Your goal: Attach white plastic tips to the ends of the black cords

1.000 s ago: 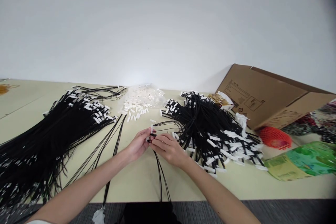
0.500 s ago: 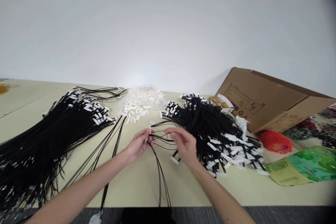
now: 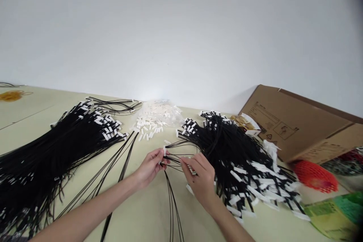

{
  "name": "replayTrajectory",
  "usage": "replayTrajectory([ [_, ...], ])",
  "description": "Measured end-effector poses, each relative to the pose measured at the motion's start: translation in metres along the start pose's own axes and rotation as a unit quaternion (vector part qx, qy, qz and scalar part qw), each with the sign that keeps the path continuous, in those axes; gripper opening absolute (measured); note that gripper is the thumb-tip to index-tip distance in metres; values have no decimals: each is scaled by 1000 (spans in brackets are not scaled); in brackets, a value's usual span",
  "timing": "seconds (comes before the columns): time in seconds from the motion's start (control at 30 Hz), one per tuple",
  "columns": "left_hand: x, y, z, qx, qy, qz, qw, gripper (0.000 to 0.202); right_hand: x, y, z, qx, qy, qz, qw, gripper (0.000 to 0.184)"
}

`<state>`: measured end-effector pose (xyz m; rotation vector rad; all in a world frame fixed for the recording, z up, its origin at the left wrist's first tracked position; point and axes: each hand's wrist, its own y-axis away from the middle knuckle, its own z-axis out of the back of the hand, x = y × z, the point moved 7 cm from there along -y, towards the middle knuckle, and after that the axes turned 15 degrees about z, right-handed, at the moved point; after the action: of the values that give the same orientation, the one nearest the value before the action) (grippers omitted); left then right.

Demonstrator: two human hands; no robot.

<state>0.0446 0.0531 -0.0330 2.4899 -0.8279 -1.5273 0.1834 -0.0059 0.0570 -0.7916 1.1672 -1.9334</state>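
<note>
Between its thumb and fingers, my left hand (image 3: 151, 166) pinches a white connector (image 3: 165, 151) with thin black wires running out to the right. My right hand (image 3: 198, 174) has thumb and forefinger together on one of these black wires (image 3: 177, 156), a short way right of the connector. More black wires (image 3: 172, 200) hang down below my left hand toward the table's near edge. To the right lies a heap of black cables (image 3: 227, 147) with white connectors; a larger bundle of black cables (image 3: 56, 143) spreads on the left.
A clear plastic bag of small white connectors (image 3: 161, 113) lies at the back, some spilled in front. A cardboard box (image 3: 275, 117) leans at the right rear. Red netting (image 3: 314, 176) and a green-yellow package (image 3: 334, 213) lie far right. Rubber bands (image 3: 13, 95) are far left.
My right hand has lowered and closed its thumb and forefinger on a wire. My left hand keeps hold of the connector. The whole view has shifted slightly, with things appearing lower.
</note>
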Motion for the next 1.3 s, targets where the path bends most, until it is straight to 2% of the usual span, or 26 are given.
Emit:
replayTrajectory([
  [0.07, 0, 2, -4, 14, -8, -2, 1000, 24, 4, 2, -10, 31, 18, 9, 999, 9],
  [0.17, -1, 4, -8, 26, -14, -5, 1000, 23, 5, 3, -14, 51, 28, 8, 998, 10],
  [0.37, -1, 5, -6, 13, -19, -3, 1000, 23, 3, 3, -9, 34, 31, 8, 999, 10],
  [0.93, -1, 3, -4, 4, -10, -4, 1000, 23, -3, 6, -13, 60, 29, -20, 998, 14],
  [1.3, 1, 2, -3, 9, -14, -6, 1000, 23, -2, 4, -13, 60, 23, -16, 998, 14],
])
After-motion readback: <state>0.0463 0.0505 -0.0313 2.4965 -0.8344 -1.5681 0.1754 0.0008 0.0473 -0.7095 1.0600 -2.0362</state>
